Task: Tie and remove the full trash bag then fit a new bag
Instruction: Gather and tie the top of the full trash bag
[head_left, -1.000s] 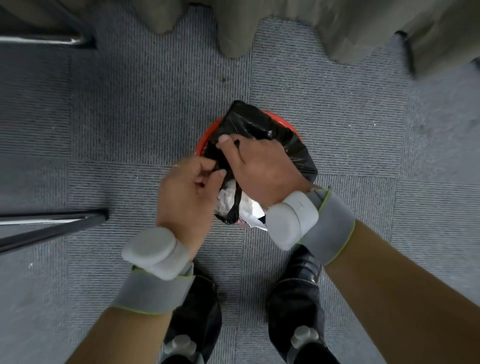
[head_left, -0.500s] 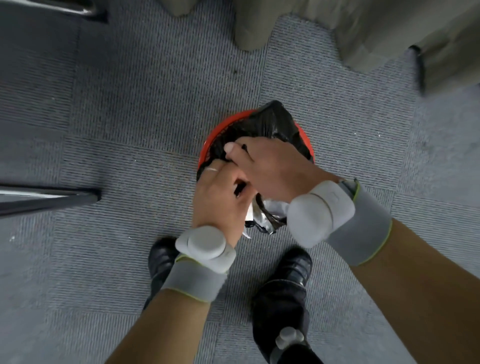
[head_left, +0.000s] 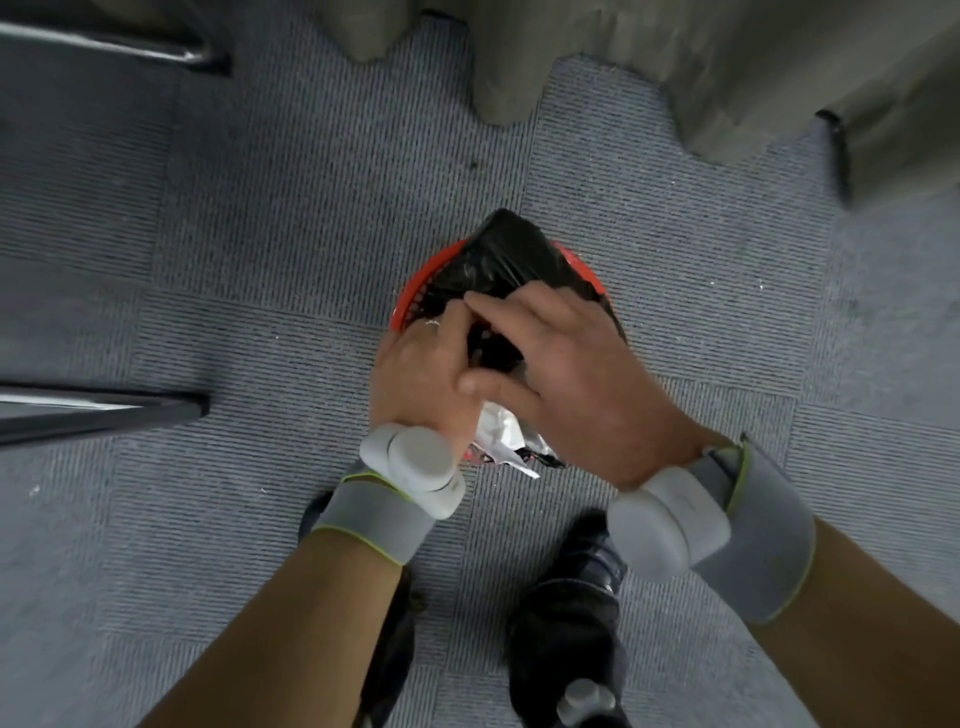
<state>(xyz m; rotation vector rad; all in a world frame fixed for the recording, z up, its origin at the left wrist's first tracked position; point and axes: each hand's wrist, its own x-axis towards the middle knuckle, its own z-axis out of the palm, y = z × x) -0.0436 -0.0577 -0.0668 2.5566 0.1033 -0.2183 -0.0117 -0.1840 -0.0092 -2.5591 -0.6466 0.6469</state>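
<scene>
A black trash bag (head_left: 511, 254) bulges out of a round red bin (head_left: 426, 283) on the grey carpet. Both hands work at the bag's gathered top, close together over the bin. My left hand (head_left: 415, 379) pinches black plastic at the bag's left side. Touching it from the right, my right hand (head_left: 576, 379) has its fingers curled over the same bunch of plastic. White crumpled paper (head_left: 498, 434) pokes out of the bag just below the hands. The knot itself is hidden under the fingers.
My two black shoes (head_left: 571, 623) stand just below the bin. A dark metal bar (head_left: 98, 410) juts in from the left and another (head_left: 119, 44) lies at the top left. Beige curtain folds (head_left: 675, 62) hang along the top.
My left hand has slid up and right until it touches the right hand over the bag's top. The loose black strip seen hanging earlier is now covered by the hands.
</scene>
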